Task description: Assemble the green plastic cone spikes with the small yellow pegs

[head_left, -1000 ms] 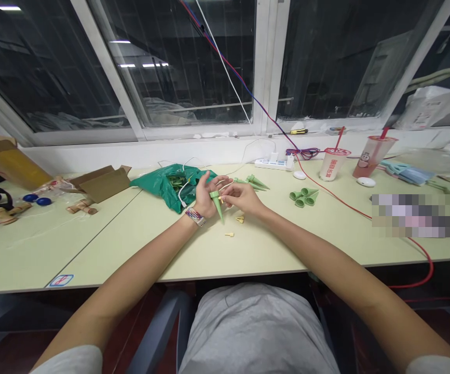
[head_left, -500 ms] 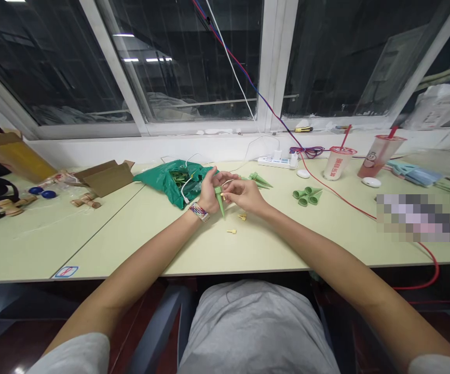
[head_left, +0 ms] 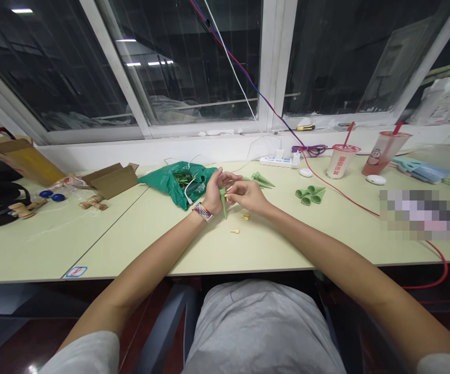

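Desk: pale yellow-green desk (head_left: 139,249) beneath dark windows (head_left: 326,57).
Spike: green tapered plastic spike (head_left: 223,205), point down, between the hands.
Left: left hand (head_left: 214,196) curled, gripping the spike.
Right: right hand (head_left: 249,196) pinching a small cream piece (head_left: 227,198) at the spike's top.
Nearby: two more cream pieces (head_left: 245,216) on the desk.

Counted 2 hands: left hand (head_left: 214,197), right hand (head_left: 248,196). Left held 1 green plastic spike (head_left: 223,202). Right pinched 1 of 3 tan plastic pegs (head_left: 245,216); other 2 lay on desk. Loose green spikes (head_left: 259,179) behind hands numbered 2; separate green spike cluster (head_left: 309,195) at least 3. Found 2 plastic cups (head_left: 340,162), 2 white computer mice (head_left: 306,172), 2 blue caps (head_left: 57,197), 1 green plastic bag (head_left: 174,182), 1 power strip (head_left: 279,162).
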A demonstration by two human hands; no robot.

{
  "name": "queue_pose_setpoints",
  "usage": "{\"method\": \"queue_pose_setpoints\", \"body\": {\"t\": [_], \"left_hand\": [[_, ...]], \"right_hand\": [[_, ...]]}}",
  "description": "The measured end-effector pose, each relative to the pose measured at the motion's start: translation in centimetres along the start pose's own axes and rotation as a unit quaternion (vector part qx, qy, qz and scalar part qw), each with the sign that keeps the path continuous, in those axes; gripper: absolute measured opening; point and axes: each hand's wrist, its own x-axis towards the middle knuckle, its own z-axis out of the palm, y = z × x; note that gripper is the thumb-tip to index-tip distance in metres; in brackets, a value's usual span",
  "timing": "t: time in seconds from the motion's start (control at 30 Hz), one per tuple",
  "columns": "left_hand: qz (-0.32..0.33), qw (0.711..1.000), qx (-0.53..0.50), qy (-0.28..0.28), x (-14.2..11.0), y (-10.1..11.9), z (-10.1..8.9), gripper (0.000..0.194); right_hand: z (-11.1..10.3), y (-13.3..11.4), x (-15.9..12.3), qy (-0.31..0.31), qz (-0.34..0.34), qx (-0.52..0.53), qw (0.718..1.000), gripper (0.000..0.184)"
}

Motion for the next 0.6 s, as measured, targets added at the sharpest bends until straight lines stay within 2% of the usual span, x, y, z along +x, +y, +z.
{"method": "queue_pose_setpoints", "body": {"t": [0.13, 0.23, 0.33, 0.47, 0.6], "left_hand": [[0.036, 0.999, -0.038, 0.002, 0.7, 0.0, 0.3, 0.052], [0.07, 0.996, -0.054, 0.008, 1.3, -0.3, -0.3, 0.042], [0.074, 0.997, -0.002, -0.007, 1.7, -1.0, -1.4, 0.037], [0.094, 0.99, 0.096, -0.03, 1.7, -2.0, -2.6, 0.043], [0.094, 0.989, 0.113, -0.004, 2.0, -2.5, -3.0, 0.041]], "right_hand": [[-1.1, -0.7, 0.0, 0.001, 0.0, 0.021, 1.0, 0.03], [-2.1, -1.2, 0.3, 0.042, -0.009, 0.024, 0.999, 0.037], [-3.0, -1.0, 0.6, 0.081, -0.004, 0.024, 0.996, 0.041], [-3.8, -0.3, 0.9, 0.116, 0.009, 0.012, 0.993, 0.043], [-4.1, 0.2, 1.1, 0.117, 0.036, -0.008, 0.992, 0.038]]}}
